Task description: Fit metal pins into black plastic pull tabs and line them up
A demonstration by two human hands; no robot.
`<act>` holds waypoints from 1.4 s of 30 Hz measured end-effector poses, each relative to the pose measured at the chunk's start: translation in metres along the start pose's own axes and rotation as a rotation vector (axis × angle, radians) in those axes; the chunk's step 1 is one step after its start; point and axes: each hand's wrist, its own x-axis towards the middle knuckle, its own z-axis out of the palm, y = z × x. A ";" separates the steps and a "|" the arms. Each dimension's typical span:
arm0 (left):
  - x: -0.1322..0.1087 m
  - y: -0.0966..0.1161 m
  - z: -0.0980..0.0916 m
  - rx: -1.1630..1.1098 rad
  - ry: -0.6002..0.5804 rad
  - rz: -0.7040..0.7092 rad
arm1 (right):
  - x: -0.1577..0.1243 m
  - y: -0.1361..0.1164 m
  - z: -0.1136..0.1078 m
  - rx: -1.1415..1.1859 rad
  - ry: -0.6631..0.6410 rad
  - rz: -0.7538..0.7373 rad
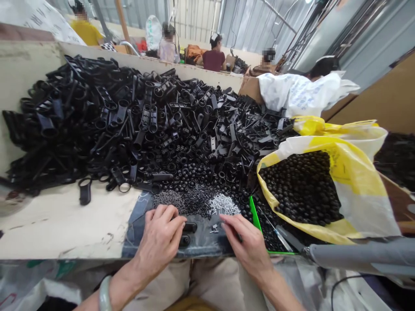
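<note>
My left hand (161, 235) rests near the table's front edge, fingers curled round a small black plastic clamp part (188, 233). My right hand (247, 244) lies just to the right, fingers pinched low over the dark mat (202, 246); what they hold is hidden. A few loose silver screws (214, 228) lie between the hands. Just beyond sit a small heap of silver screws (223, 204) and a heap of dark screws (181, 201).
A big pile of black plastic clamp parts (129, 125) covers the table's far half. A yellow-and-white bag (353, 177) full of small black caps lies at right, beside a green tray (256, 218). Several people sit behind the far partition.
</note>
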 end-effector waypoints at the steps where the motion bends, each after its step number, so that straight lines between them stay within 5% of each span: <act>1: 0.000 0.001 0.001 0.017 0.036 -0.010 | 0.009 0.001 0.002 -0.006 -0.016 0.003; 6: -0.012 0.005 0.003 0.016 0.185 0.067 | 0.066 0.006 0.020 -0.071 -0.103 0.044; 12: -0.028 0.008 0.014 0.082 0.097 0.215 | 0.119 0.010 0.060 -0.156 -0.194 0.047; 18: -0.020 0.021 0.025 0.076 0.183 0.125 | 0.126 0.008 0.075 -0.292 -0.277 0.059; 25: -0.019 0.018 0.015 -0.017 0.280 0.163 | 0.124 -0.001 0.077 -0.389 -0.243 0.109; 30: 0.009 -0.009 -0.007 -0.020 0.316 0.015 | 0.120 -0.002 0.072 -0.391 -0.231 0.107; 33: 0.039 -0.028 -0.014 0.080 0.196 -0.034 | 0.116 0.000 0.067 -0.393 -0.221 0.096; 36: 0.066 -0.037 -0.011 0.147 0.047 -0.014 | 0.113 0.001 0.063 -0.405 -0.207 0.086; 42: 0.091 -0.032 0.001 0.140 -0.061 0.045 | 0.109 0.005 0.053 -0.419 -0.189 0.074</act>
